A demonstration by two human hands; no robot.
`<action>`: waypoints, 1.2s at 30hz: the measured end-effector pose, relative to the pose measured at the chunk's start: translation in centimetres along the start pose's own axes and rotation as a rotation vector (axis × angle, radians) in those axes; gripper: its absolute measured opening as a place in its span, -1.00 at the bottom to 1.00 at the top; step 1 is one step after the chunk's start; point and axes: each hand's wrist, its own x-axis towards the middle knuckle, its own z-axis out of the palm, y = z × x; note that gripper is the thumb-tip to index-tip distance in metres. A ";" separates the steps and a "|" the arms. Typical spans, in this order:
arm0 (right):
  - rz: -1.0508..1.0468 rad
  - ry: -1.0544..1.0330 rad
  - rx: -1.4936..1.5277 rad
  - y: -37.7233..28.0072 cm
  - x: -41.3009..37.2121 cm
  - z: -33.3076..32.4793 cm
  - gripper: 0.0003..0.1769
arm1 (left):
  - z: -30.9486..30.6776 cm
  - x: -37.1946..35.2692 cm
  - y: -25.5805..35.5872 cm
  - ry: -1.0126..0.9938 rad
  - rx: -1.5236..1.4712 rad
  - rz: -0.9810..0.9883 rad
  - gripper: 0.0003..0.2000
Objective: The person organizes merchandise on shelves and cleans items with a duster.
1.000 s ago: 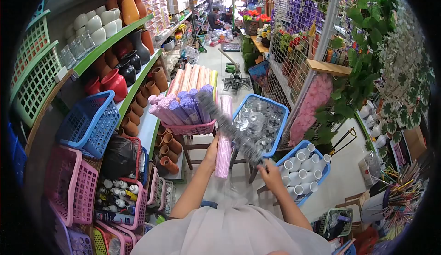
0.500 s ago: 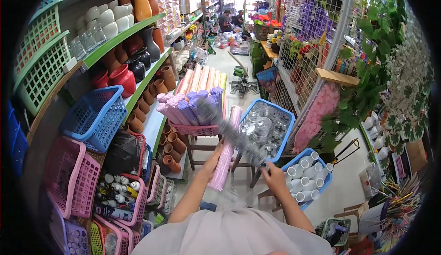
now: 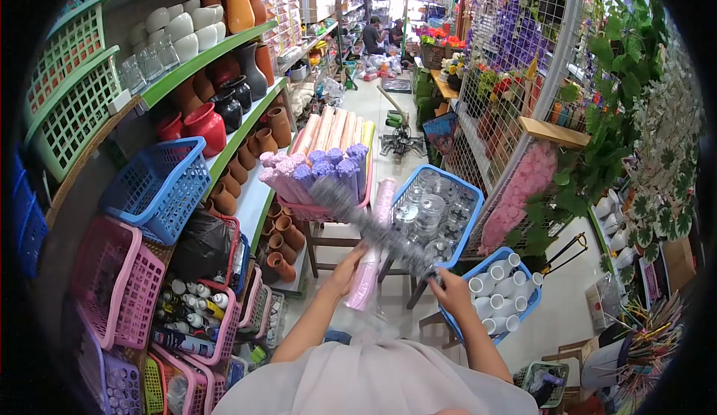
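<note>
A long pink wrapped roll (image 3: pixel 364 284) stands tilted in front of me, with my left hand (image 3: pixel 348 270) closed round its lower part. In my right hand (image 3: pixel 452 292) is the lower end of a grey feathery duster (image 3: pixel 373 227), blurred by motion. It slants up to the left across the pink roll. Its far end lies over the front of a pink basket (image 3: pixel 317 212) of purple, pink and peach rolls. Beside the duster, a blue basket (image 3: pixel 476 224) holds clear glass or plastic containers (image 3: pixel 431 207).
Lower right, another blue basket (image 3: pixel 534 295) holds white cylinders. Shelves (image 3: pixel 254 183) with pots line the left, above stacked baskets (image 3: pixel 160 191). A wire rack (image 3: pixel 489 109) with artificial flowers stands right. Two people (image 3: pixel 372 35) are far down the aisle, past a metal-based item (image 3: pixel 402 142).
The view has shifted slightly. The grey duster has swung a little over the pink roll and basket, still held in my right hand. My left hand keeps its hold on the roll.
</note>
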 end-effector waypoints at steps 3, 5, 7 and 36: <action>-0.211 -0.243 -0.095 -0.1 -0.5 -1.1 -0.62 | -2.0 0.0 0.2 -0.239 -0.340 -0.114 -0.48; -0.377 -0.045 -0.078 1.6 -0.3 -0.6 -0.64 | -1.7 -0.1 -0.1 -0.193 -0.395 -0.145 -0.46; -0.329 0.009 -0.110 1.5 0.4 -0.5 -0.65 | -1.1 -0.2 0.2 0.031 -0.128 -0.143 -0.48; 0.213 0.048 -0.134 0.6 0.0 1.6 -0.68 | -2.1 -0.4 0.3 -0.046 -0.346 -0.048 -0.47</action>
